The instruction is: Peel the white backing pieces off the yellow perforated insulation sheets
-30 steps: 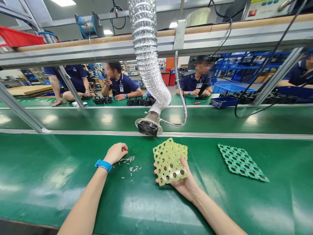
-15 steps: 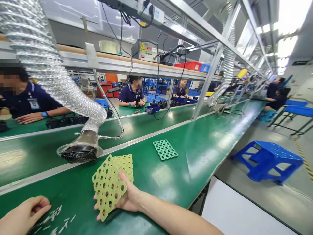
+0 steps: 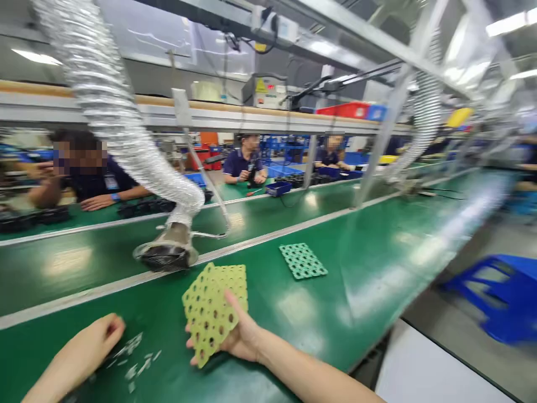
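My right hand point(image 3: 243, 336) grips a yellow perforated plate point(image 3: 207, 316), thumb on its near face and fingers behind. The plate is tilted up over the green work surface point(image 3: 268, 364). A second yellow perforated plate point(image 3: 237, 277) shows behind it; whether the hand also holds that one I cannot tell. My left hand point(image 3: 84, 350) is closed, fingertips pinched together beside a scatter of small pale pieces point(image 3: 132, 369). Anything between those fingertips is hidden. Farther right, a green perforated plate point(image 3: 302, 261) lies flat on the surface.
A fan-ended duct point(image 3: 165, 254) on a silver hose point(image 3: 126, 129) hangs beyond my hands. Co-workers sit across the line near black parts and a blue bin point(image 3: 278, 188). A blue stool point(image 3: 499, 296) and a white panel point(image 3: 419, 369) are at the right.
The view has swung left, shifting the scene rightward. Both hands keep nearly the same poses, the right still holding the yellow plate. The co-worker at far left has moved rightward.
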### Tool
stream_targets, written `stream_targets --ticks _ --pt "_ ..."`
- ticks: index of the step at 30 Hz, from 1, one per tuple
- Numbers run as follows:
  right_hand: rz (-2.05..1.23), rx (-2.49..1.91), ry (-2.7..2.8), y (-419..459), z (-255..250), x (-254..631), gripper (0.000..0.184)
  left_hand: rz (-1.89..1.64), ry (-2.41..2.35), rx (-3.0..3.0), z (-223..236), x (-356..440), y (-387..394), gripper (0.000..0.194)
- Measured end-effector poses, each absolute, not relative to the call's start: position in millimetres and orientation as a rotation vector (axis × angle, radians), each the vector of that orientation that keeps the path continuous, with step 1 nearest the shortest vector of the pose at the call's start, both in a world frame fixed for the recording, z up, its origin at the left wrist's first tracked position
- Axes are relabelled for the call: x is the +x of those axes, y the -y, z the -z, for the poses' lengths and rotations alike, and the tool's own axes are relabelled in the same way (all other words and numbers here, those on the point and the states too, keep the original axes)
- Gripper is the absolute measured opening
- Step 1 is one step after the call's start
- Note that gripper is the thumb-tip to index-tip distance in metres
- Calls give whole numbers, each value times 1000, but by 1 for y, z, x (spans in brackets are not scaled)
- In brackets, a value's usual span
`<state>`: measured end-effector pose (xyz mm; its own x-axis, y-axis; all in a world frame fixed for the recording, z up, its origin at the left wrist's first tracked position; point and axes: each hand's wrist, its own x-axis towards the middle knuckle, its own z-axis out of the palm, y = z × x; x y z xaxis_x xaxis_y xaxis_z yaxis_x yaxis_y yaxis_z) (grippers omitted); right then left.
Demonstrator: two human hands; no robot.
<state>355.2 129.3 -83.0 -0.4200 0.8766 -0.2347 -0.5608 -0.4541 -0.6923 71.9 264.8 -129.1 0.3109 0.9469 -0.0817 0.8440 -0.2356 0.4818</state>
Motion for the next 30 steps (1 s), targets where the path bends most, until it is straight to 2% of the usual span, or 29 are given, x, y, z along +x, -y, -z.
stream_targets --ticks 4,9,18,30 --pt "-1910 -757 596 -120 70 352 76 -459 -1629 2121 84 92 -238 18" --pt "-1926 -790 565 -119 60 348 65 -548 -1707 2031 93 90 -244 16" --pt "-1920 -823 540 -119 61 346 64 -571 -1627 2009 99 86 -244 26" --pt "-1922 -825 551 -120 63 345 69 -692 -1557 1919 103 79 -248 12"
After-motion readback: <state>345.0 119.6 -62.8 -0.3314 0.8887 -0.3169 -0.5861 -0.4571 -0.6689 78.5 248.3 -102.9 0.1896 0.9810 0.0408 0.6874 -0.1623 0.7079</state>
